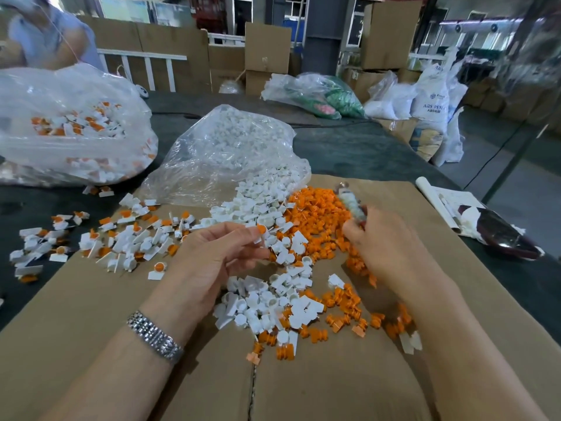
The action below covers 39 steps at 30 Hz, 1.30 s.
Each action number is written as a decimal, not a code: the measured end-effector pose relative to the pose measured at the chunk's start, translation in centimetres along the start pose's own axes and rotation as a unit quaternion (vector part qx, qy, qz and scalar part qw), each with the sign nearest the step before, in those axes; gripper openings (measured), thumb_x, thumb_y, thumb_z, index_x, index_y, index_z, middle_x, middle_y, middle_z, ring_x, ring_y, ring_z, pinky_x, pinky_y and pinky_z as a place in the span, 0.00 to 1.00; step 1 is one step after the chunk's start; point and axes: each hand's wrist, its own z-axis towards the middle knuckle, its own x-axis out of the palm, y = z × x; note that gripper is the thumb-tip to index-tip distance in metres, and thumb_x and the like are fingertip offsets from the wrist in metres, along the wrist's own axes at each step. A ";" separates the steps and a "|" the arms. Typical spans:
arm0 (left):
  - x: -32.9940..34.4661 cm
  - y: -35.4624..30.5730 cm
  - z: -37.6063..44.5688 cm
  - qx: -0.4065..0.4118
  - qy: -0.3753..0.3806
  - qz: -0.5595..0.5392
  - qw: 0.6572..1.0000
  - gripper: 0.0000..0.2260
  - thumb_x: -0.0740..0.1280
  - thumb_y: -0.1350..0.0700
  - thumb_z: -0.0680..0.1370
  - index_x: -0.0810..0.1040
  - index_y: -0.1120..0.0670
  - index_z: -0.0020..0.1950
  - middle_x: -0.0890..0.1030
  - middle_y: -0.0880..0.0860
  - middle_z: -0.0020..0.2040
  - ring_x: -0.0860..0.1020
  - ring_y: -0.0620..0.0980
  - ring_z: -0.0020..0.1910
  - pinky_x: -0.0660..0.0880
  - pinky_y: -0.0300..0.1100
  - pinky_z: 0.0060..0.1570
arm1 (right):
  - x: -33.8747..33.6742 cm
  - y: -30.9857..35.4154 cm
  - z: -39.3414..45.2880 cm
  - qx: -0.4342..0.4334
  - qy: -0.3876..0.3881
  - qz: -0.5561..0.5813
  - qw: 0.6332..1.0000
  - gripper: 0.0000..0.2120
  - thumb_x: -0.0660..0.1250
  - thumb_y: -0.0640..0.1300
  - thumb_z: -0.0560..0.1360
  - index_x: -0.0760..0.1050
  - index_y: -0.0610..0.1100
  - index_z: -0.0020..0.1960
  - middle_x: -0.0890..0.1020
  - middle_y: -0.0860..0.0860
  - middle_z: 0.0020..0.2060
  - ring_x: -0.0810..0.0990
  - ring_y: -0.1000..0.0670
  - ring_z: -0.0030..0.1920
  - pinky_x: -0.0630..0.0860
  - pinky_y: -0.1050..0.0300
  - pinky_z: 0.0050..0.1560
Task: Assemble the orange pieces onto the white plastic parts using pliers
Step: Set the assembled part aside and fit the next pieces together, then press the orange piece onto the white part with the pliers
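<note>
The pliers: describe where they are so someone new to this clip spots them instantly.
Start at the cardboard sheet on the table and find the orange pile right of centre. The pliers rise from the right hand over that pile. They are the only long, pale-wrapped tool among small pieces.

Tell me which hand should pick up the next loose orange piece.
Probably the right hand: it grips the pliers right over the orange pile, while the left hand pinches an assembled white part.
</note>
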 end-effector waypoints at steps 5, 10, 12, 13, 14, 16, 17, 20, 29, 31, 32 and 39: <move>-0.3 -0.3 -0.2 0.026 -0.013 0.003 1.000 0.09 0.79 0.53 0.65 0.88 0.55 0.41 0.86 0.59 0.43 0.86 0.53 0.42 0.80 0.36 0.34 | -3.1 3.3 -2.0 -0.032 0.260 0.171 0.950 0.13 0.63 0.51 0.83 0.78 0.43 0.47 0.86 0.45 0.40 0.86 0.49 0.39 0.84 0.53 0.46; -0.1 -0.4 -0.3 0.043 -0.013 -0.002 0.999 0.09 0.79 0.52 0.64 0.88 0.54 0.40 0.86 0.56 0.41 0.86 0.51 0.40 0.78 0.35 0.33 | -2.4 5.1 -3.7 -0.086 0.306 0.124 0.940 0.19 0.60 0.54 0.84 0.78 0.39 0.49 0.85 0.41 0.45 0.84 0.40 0.46 0.80 0.40 0.56; -0.1 -0.4 -0.3 0.043 -0.015 0.003 0.999 0.08 0.79 0.53 0.65 0.87 0.54 0.40 0.86 0.57 0.41 0.86 0.51 0.39 0.78 0.35 0.32 | -2.4 5.4 -4.0 -0.086 0.301 0.123 0.942 0.20 0.60 0.56 0.83 0.77 0.39 0.51 0.85 0.41 0.47 0.85 0.41 0.49 0.79 0.37 0.57; -0.1 -0.4 -0.3 0.041 -0.016 0.005 0.999 0.07 0.78 0.53 0.65 0.87 0.55 0.40 0.86 0.57 0.40 0.85 0.51 0.39 0.77 0.35 0.31 | -2.3 5.5 -4.1 -0.087 0.303 0.125 0.941 0.19 0.59 0.56 0.84 0.77 0.40 0.51 0.86 0.43 0.46 0.85 0.42 0.49 0.80 0.38 0.57; -0.1 -0.3 -0.3 0.040 -0.016 0.007 0.999 0.08 0.78 0.54 0.66 0.86 0.56 0.41 0.85 0.58 0.40 0.85 0.51 0.38 0.77 0.35 0.31 | -2.2 5.5 -4.2 -0.089 0.306 0.126 0.939 0.18 0.59 0.56 0.84 0.76 0.41 0.51 0.86 0.45 0.46 0.85 0.44 0.47 0.81 0.40 0.56; -0.1 -0.2 -0.2 0.040 -0.020 0.013 0.999 0.11 0.78 0.54 0.67 0.85 0.59 0.44 0.86 0.59 0.40 0.85 0.51 0.37 0.77 0.34 0.30 | -2.0 5.6 -4.3 -0.099 0.310 0.119 0.938 0.17 0.58 0.56 0.84 0.75 0.44 0.49 0.85 0.48 0.44 0.84 0.51 0.41 0.81 0.48 0.52; -0.1 -0.2 -0.2 0.040 -0.021 0.018 0.999 0.11 0.77 0.54 0.67 0.84 0.60 0.45 0.86 0.60 0.41 0.85 0.51 0.37 0.76 0.34 0.30 | -1.9 5.6 -4.3 -0.105 0.307 0.112 0.939 0.17 0.58 0.57 0.84 0.74 0.45 0.48 0.85 0.49 0.42 0.82 0.56 0.37 0.81 0.54 0.47; -0.2 0.0 -0.1 0.039 -0.020 0.028 0.999 0.09 0.77 0.56 0.69 0.84 0.60 0.45 0.86 0.61 0.43 0.85 0.51 0.38 0.77 0.35 0.30 | -1.5 5.5 -4.5 -0.117 0.290 0.098 0.945 0.17 0.57 0.58 0.84 0.71 0.47 0.45 0.79 0.48 0.38 0.77 0.60 0.30 0.74 0.64 0.34; -0.7 0.2 0.1 0.017 -0.012 0.045 0.999 0.04 0.75 0.61 0.73 0.83 0.61 0.44 0.86 0.59 0.40 0.86 0.51 0.37 0.78 0.35 0.30 | 0.7 5.8 -5.1 -0.131 0.217 0.074 0.965 0.19 0.57 0.59 0.83 0.69 0.47 0.41 0.73 0.50 0.32 0.69 0.51 0.29 0.69 0.53 0.31; -0.7 0.2 0.0 0.013 -0.012 0.044 0.999 0.06 0.75 0.60 0.72 0.83 0.62 0.45 0.85 0.60 0.40 0.86 0.51 0.37 0.78 0.35 0.31 | 1.1 5.7 -5.0 -0.130 0.199 0.053 0.970 0.19 0.58 0.59 0.83 0.67 0.47 0.40 0.71 0.50 0.31 0.67 0.52 0.27 0.65 0.58 0.28; -0.7 0.2 0.0 0.012 -0.011 0.044 0.999 0.08 0.75 0.60 0.71 0.83 0.63 0.46 0.85 0.60 0.40 0.86 0.51 0.37 0.78 0.35 0.31 | 1.2 5.7 -5.0 -0.130 0.193 0.048 0.971 0.19 0.58 0.58 0.83 0.67 0.47 0.39 0.71 0.50 0.31 0.67 0.52 0.27 0.64 0.59 0.27; -0.5 0.4 -0.1 0.037 0.002 0.072 0.997 0.12 0.74 0.53 0.76 0.84 0.62 0.50 0.87 0.63 0.47 0.87 0.55 0.44 0.81 0.37 0.38 | -1.0 4.6 -4.5 -0.084 0.282 0.147 0.944 0.30 0.55 0.67 0.80 0.80 0.42 0.47 0.85 0.46 0.34 0.85 0.47 0.35 0.78 0.54 0.38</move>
